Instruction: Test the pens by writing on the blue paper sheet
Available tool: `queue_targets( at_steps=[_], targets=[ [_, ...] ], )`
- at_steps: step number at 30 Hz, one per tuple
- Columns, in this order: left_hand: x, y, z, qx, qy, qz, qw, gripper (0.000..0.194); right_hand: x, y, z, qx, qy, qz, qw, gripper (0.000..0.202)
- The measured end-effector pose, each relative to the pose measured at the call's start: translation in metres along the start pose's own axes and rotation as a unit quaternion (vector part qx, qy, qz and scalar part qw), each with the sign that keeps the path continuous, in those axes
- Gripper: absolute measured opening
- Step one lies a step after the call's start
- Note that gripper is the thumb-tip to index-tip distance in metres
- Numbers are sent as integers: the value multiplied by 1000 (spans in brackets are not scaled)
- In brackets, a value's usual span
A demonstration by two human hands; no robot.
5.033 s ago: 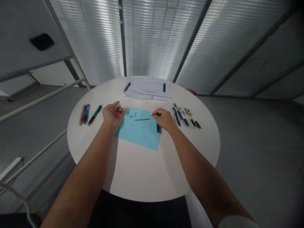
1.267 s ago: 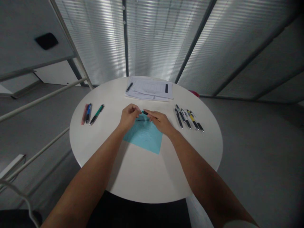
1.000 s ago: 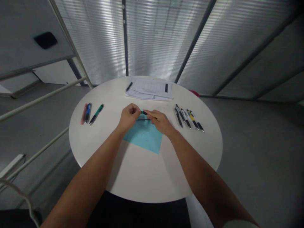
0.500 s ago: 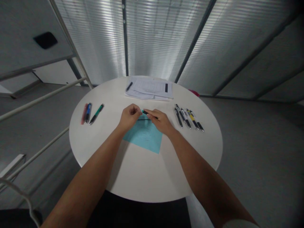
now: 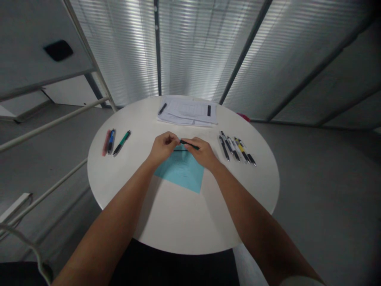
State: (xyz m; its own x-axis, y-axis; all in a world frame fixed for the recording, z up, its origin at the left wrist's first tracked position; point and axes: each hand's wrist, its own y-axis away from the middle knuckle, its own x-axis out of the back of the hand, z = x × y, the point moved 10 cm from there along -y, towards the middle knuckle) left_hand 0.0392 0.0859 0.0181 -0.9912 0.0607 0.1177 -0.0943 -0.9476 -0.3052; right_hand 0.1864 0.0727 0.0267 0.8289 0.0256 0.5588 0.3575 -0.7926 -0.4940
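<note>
Above a light blue sheet (image 5: 183,171) on the round white table (image 5: 187,226), my two hands are close together. My right hand (image 5: 201,151) is closed around a dark green pen (image 5: 190,144) that points to the left. The fingertips of my left hand (image 5: 163,147) are pinched at the pen's left end; whether they hold a small part of it is too small to tell. A thin dark stick-like piece (image 5: 180,150) lies across the upper part of the blue sheet, between my hands.
A green pen (image 5: 122,143), a blue pen (image 5: 111,142) and a reddish pen (image 5: 106,143) lie at the left. At the right are several pens (image 5: 237,149), one of them yellow. White papers (image 5: 190,111) with a black pen (image 5: 162,109) lie at the back.
The pen in my right hand has turned slightly, and more of its dark green body shows. My left fingertips are now closer against its left end.
</note>
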Motion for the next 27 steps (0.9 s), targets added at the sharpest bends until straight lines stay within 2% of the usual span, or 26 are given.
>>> queue_targets(
  at_steps=[6,21,27],
  targets=[
    [1,0,3,5,-8,17,1000,28,-2,0,5,-23,-24,-5,999,34],
    [2,-3,-3,-3,-4,31,999,24,-3,1,8,-33,-33,-2,999,35],
    [0,-3,-1,-12,-6,23,1000,25,0,2,15,-70,-50,22,996,44]
  ],
)
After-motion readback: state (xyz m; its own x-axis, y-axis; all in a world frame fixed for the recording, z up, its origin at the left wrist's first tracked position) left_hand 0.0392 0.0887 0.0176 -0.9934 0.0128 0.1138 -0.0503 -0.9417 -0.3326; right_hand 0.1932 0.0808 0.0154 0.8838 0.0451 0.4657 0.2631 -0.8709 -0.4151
